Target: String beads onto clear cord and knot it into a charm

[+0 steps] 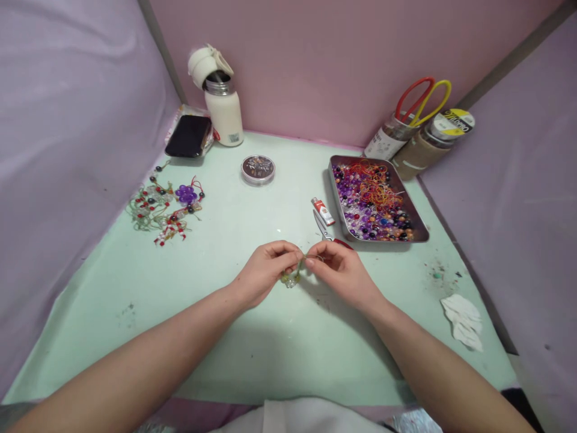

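Observation:
My left hand (273,267) pinches a green cord at the middle of the table. From that cord hangs a small beaded ornament (290,279) with clear and yellowish-green beads, just under my left fingertips. My right hand (336,267) is closed at the fingertips on the same green cord, close beside the left; a thin loop of it shows by the right fingers. Just beyond my right hand lie scissors (323,228) with red handles, partly covered by the hand. A red and white lighter (323,211) rests beyond the blades.
A metal tray (419,234) of beads and orange-red cords stands at right, before two jars (387,141) (421,150). Finished beaded strings (155,207) lie at left. Behind are a phone (188,136), an open white bottle (224,114) and a round container (258,169). A crumpled tissue (463,320) lies right.

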`<act>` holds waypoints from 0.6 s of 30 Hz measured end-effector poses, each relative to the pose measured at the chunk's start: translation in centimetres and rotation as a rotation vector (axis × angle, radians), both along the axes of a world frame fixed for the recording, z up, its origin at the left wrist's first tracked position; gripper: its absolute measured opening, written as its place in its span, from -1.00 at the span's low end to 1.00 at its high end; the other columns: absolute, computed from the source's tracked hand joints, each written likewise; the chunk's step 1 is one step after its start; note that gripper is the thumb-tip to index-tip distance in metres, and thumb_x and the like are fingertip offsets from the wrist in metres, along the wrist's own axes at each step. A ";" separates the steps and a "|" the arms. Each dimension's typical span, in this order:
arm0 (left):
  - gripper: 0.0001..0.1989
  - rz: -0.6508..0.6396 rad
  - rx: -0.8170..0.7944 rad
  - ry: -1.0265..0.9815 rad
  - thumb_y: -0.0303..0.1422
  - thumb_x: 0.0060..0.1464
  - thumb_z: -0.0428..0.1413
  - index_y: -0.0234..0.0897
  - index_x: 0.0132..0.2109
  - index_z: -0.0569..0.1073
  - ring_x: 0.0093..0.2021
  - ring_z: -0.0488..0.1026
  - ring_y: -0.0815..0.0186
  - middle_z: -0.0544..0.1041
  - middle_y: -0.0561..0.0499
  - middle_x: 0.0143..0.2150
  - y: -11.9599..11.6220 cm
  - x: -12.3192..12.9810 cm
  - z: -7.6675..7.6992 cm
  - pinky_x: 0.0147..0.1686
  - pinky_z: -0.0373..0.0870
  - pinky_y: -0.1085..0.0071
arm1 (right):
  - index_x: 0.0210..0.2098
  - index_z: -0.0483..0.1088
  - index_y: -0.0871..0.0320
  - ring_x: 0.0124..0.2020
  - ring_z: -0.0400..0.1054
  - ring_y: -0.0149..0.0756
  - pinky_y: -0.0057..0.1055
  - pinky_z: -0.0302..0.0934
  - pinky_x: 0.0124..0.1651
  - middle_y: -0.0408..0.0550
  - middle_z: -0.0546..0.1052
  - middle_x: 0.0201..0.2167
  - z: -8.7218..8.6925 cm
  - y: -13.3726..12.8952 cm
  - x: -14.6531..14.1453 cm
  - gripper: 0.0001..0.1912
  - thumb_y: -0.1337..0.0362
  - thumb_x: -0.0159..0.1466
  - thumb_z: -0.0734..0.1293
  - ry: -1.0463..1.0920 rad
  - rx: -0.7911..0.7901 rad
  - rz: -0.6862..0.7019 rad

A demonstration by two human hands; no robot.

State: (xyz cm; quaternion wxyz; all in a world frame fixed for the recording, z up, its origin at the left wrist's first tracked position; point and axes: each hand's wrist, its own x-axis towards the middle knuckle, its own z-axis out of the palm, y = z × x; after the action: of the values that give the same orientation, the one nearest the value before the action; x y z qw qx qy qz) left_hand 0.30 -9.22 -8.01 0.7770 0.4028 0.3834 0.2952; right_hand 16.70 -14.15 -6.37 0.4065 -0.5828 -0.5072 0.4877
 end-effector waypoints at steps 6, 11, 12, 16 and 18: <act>-0.90 0.038 -0.038 0.004 -0.37 -0.05 0.21 -0.33 -0.43 0.51 -0.48 0.22 0.46 0.35 0.07 -0.53 -0.1 0.0 0.1 -0.44 0.14 0.47 | -0.45 0.37 0.16 -0.48 0.20 -0.43 -0.45 0.10 -0.40 -0.19 0.36 -0.52 -0.1 0.0 -0.4 -0.80 0.15 0.17 0.36 0.028 -0.014 -0.009; -0.91 0.056 -0.076 -0.011 -0.39 -0.06 0.22 -0.35 -0.42 0.52 -0.48 0.25 0.46 0.37 0.06 -0.53 -0.1 0.0 0.0 -0.44 0.16 0.48 | -0.48 0.35 0.15 -0.48 0.19 -0.43 -0.45 0.11 -0.40 -0.19 0.36 -0.53 0.3 0.1 -0.4 -0.80 0.16 0.15 0.35 0.030 -0.008 0.006; -0.91 0.059 -0.083 -0.014 -0.39 -0.07 0.22 -0.35 -0.43 0.52 -0.48 0.25 0.46 0.38 0.06 -0.53 -0.1 0.0 0.0 -0.44 0.17 0.49 | -0.48 0.35 0.15 -0.48 0.20 -0.42 -0.45 0.12 -0.39 -0.18 0.36 -0.53 0.3 0.1 -0.4 -0.80 0.16 0.15 0.35 0.028 -0.007 0.008; -0.91 0.072 -0.101 -0.016 -0.39 -0.08 0.22 -0.35 -0.43 0.52 -0.48 0.26 0.47 0.39 0.06 -0.53 0.0 0.0 0.2 -0.44 0.18 0.49 | -0.47 0.35 0.15 -0.46 0.22 -0.42 -0.45 0.13 -0.38 -0.18 0.38 -0.51 0.3 0.1 -0.4 -0.80 0.17 0.16 0.35 0.036 0.002 0.016; -0.90 0.075 -0.107 -0.011 -0.38 -0.09 0.23 -0.35 -0.43 0.52 -0.49 0.26 0.47 0.39 0.06 -0.53 0.0 0.0 0.3 -0.44 0.18 0.49 | -0.46 0.36 0.15 -0.48 0.20 -0.43 -0.46 0.12 -0.39 -0.18 0.37 -0.52 0.3 0.1 -0.3 -0.79 0.15 0.18 0.35 0.037 0.003 0.018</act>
State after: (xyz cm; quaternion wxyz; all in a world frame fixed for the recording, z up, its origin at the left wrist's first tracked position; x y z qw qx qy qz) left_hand 0.29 -9.25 -7.75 0.7880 0.3443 0.4092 0.3051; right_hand 16.39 -14.09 -6.07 0.4124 -0.5686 -0.5055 0.5011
